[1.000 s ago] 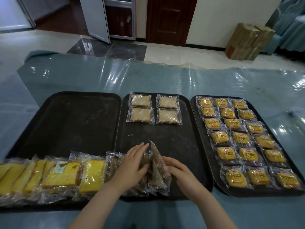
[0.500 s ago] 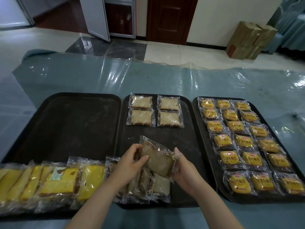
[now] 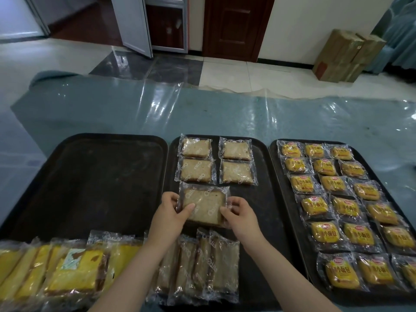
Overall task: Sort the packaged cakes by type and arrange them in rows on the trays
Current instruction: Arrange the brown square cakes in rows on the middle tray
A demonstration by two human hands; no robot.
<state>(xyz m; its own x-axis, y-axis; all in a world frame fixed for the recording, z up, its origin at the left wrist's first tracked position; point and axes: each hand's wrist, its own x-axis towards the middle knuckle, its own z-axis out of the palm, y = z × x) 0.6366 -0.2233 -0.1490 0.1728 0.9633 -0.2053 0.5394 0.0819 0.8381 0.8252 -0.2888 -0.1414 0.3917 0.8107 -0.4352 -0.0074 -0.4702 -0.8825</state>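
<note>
While both hands hold it by its lower corners, a brown packaged cake [image 3: 203, 204] sits over the middle tray [image 3: 265, 221], just in front of the left column of four brown cakes [image 3: 217, 161] already laid in two rows at the tray's far end. The left hand [image 3: 172, 213] pinches the wrapper's left edge, thumb on top and fingers [image 3: 168, 197] curled behind; the right hand [image 3: 239, 213] pinches the right edge the same way. Whether the package touches the tray cannot be told. Near the front edge of the middle tray a bunch of brown cakes [image 3: 202, 269] stands on edge, leaning together. A loose heap of yellow sliced cakes [image 3: 63, 269] lies across the front of the left tray [image 3: 101, 176]. On the right tray [image 3: 283, 199], yellow bun packs [image 3: 342, 208] lie in rows of three. All three trays rest on a blue surface [image 3: 135, 111] under clear plastic sheeting.
</note>
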